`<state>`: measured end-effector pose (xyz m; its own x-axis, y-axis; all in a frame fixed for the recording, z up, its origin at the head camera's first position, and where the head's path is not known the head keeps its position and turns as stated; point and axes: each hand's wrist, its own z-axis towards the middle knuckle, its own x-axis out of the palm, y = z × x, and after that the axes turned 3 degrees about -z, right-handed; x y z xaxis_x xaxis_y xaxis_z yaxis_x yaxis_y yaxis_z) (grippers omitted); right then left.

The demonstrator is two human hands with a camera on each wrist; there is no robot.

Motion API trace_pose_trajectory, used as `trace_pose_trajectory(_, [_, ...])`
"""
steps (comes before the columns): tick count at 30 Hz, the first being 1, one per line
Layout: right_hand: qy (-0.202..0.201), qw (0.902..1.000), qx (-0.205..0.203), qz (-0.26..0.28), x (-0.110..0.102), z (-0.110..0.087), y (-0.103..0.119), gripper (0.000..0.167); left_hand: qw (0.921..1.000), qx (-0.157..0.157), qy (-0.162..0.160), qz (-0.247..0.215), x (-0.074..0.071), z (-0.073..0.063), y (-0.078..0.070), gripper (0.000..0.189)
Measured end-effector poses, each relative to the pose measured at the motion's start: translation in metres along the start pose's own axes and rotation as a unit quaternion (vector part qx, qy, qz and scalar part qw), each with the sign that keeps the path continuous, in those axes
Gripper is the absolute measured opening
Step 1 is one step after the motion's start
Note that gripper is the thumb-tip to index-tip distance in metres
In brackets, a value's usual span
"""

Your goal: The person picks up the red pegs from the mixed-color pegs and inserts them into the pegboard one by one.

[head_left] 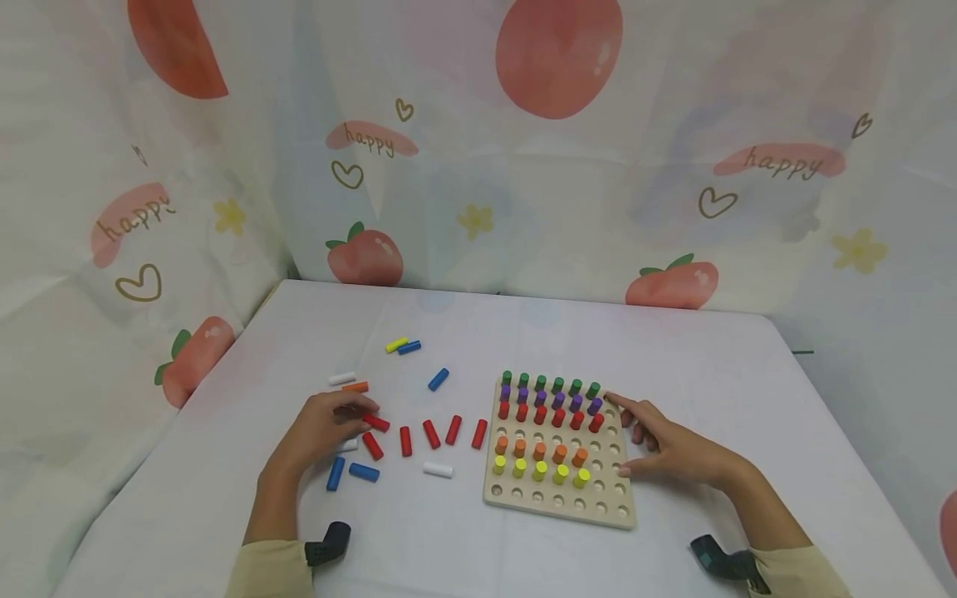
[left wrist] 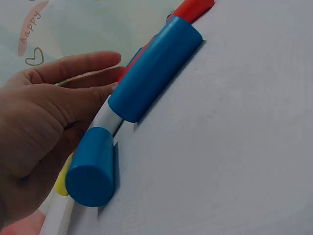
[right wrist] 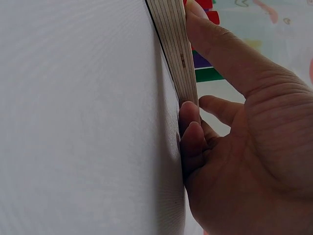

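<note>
My left hand [head_left: 325, 425] pinches a red peg [head_left: 376, 423] between thumb and fingers, low over the table. In the left wrist view, blue pegs [left wrist: 155, 68] partly hide that red peg and the fingertips. A wooden pegboard [head_left: 523, 501] lies to the right, with rows of green, purple, red, orange and yellow pegs standing in it. Along its right edge rests my right hand [head_left: 676, 448], index finger at the far corner and thumb lower down the side. In the right wrist view, the other fingers [right wrist: 193, 139] bend against the board's side.
Loose red pegs [head_left: 431, 434] lie between the left hand and the board. Around them are white pegs [head_left: 438, 470], blue pegs [head_left: 364, 473], an orange peg [head_left: 355, 387] and, farther back, a yellow peg [head_left: 397, 345]. A printed cloth [head_left: 441, 183] hangs behind the white table.
</note>
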<state>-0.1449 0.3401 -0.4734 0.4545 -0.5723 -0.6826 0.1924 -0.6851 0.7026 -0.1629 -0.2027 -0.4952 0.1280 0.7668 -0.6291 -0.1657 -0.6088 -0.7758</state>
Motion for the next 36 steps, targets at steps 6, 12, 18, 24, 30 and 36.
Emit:
trace_pose_trajectory(6, [0.001, 1.0000, -0.002, 0.000, 0.0000, -0.0002, 0.0001, 0.101, 0.9987, -0.006, -0.007, -0.050, -0.0041, -0.0020, -0.0037, 0.029])
trace_pose_trajectory(12, [0.001, 1.0000, -0.005, 0.000, -0.0001, -0.0003, 0.0012, 0.100, 0.9935, 0.023, -0.009, -0.111, -0.0067, -0.0008, -0.0039, 0.025])
trace_pose_trajectory(18, [-0.001, 1.0000, -0.007, 0.001, -0.0004, -0.0008, 0.0009, 0.100, 0.9955, 0.023, -0.005, -0.092, -0.0044, 0.0010, -0.0016, 0.027])
trace_pose_trajectory(24, [-0.002, 1.0000, -0.009, 0.004, -0.0006, -0.0010, -0.0003, 0.100, 0.9974, 0.006, -0.008, -0.071, -0.0044, 0.0014, -0.0005, 0.029])
trace_pose_trajectory(30, [-0.001, 0.9999, -0.009, 0.004, -0.0002, -0.0009, -0.0007, 0.100, 0.9983, -0.026, -0.008, -0.052, -0.0037, 0.0010, 0.0010, 0.027])
trace_pose_trajectory(36, [-0.003, 1.0000, -0.001, 0.006, 0.0013, -0.0022, 0.0001, 0.101, 0.9978, -0.032, -0.011, -0.057, -0.0025, 0.0005, -0.0003, 0.024])
